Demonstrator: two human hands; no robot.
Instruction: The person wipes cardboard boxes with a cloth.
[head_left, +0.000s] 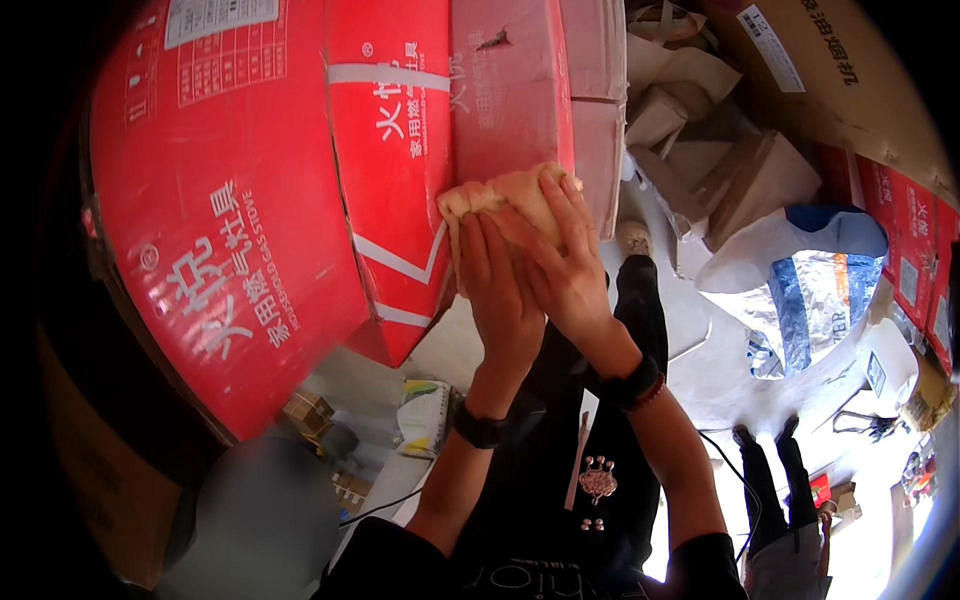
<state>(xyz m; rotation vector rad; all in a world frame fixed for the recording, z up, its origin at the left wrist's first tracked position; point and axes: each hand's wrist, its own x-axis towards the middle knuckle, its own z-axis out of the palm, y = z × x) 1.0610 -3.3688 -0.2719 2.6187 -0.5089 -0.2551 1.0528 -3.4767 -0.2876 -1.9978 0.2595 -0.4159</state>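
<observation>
Both hands press a folded tan cloth (517, 196) against the side of a dusty red cardboard box (504, 112), near its lower corner. My left hand (499, 281) lies with fingers stretched over the cloth's left part. Beside it and overlapping slightly, my right hand (566, 259) spreads its fingers over the cloth's right part. To the left is a brighter red gas-stove box (390, 180) with pale strips on it, and a larger red box (225, 187) beyond. The dusty box has a small tear near its top.
Crumpled cardboard (757, 180) and a white-and-blue plastic sack (802, 292) lie at right, beside stacked red boxes (911, 232) and a large brown carton (840, 82). Another person (780, 540) stands at lower right. A dark cable (754, 487) runs nearby.
</observation>
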